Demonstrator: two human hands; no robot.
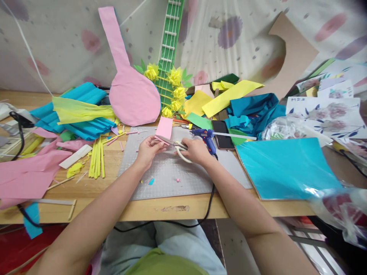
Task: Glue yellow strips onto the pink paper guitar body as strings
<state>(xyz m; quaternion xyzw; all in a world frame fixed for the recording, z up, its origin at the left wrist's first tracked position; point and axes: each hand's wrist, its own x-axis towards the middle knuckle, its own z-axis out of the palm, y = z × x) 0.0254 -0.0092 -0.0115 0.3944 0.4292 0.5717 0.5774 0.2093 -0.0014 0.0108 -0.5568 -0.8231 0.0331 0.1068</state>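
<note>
Near the centre of the head view, my left hand (148, 151) pinches the lower end of a small pink paper piece (164, 127). My right hand (195, 149) is closed on scissors with white handles (183, 156), whose blades lie across the bottom of the pink piece, close to my left fingertips. Both hands are over a grey cutting mat (160, 183). Just behind my right hand lies a blue glue gun (210, 142) with a white glue stick (235, 135) in it, beside a dark phone (223, 133).
A pink guitar-shaped piece (134, 95) and a green fretted neck with yellow flowers (169, 49) stand behind. Yellow strips (97, 158) and pink paper (28, 175) lie left; a blue sheet (286, 168) lies right. A black cable (210, 202) hangs over the front edge.
</note>
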